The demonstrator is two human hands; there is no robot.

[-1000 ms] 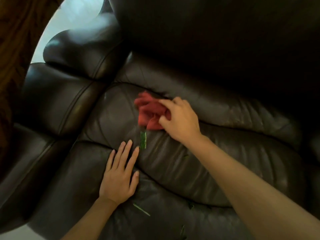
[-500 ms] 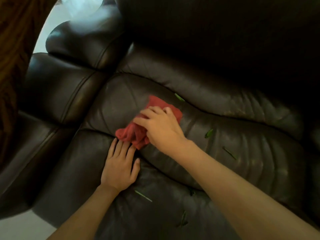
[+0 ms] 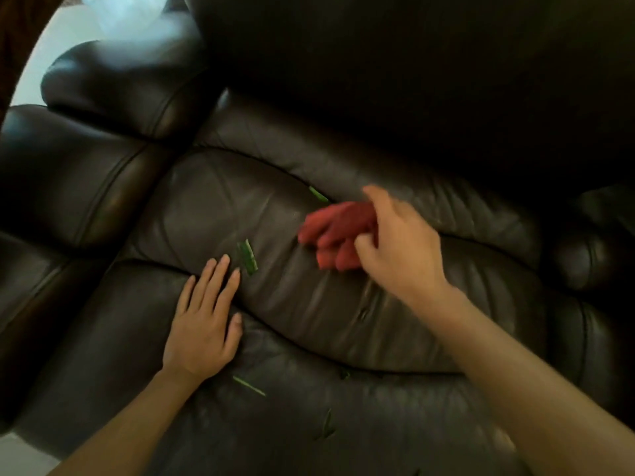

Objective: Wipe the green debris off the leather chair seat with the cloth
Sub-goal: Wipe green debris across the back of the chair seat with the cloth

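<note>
The dark brown leather chair seat fills the view, its padded armrest well left of both hands. The right hand, forearm stretched in from the lower right, has its grip closed on a bunched red cloth, blurred, which sticks out left of the fingers over the seat's middle cushion. The left hand lies flat, palm down, fingers spread, gripping nothing. A wide green strip lies just beside its fingertips. Thinner green slivers lie above the cloth and below the left wrist.
</note>
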